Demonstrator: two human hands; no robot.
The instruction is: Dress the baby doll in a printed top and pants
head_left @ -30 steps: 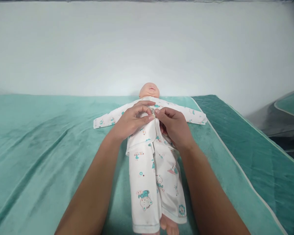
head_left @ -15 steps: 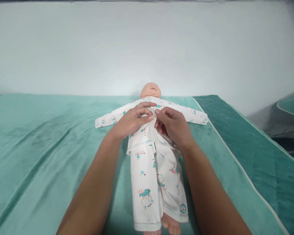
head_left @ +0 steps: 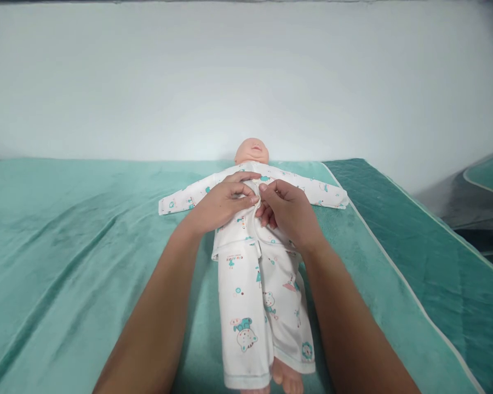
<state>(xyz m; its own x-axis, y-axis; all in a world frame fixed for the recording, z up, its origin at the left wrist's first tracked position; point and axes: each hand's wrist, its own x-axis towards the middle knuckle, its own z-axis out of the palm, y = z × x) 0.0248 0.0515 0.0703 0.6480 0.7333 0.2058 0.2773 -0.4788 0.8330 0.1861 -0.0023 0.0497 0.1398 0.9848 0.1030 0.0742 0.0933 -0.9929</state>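
A baby doll lies on its back, arms spread and feet toward me. It wears a white pajama top and matching pajama pants, both printed with small teal animals. Over the doll's chest, my left hand pinches the top's front edge between thumb and fingers. Facing it, my right hand pinches the other side of the front opening, fingertips almost touching the left ones. Whatever fastener sits between the fingertips is too small and covered to make out. The doll's bare toes show below the pants.
A light teal blanket with soft folds covers the surface under the doll. Darker teal fabric lies along the right side. A pale wall rises behind the doll's head. Another teal-covered surface stands at far right.
Both hands keep their pinch on the pajama top's front, with only a slight shift of the right fingers. The doll stays in place.
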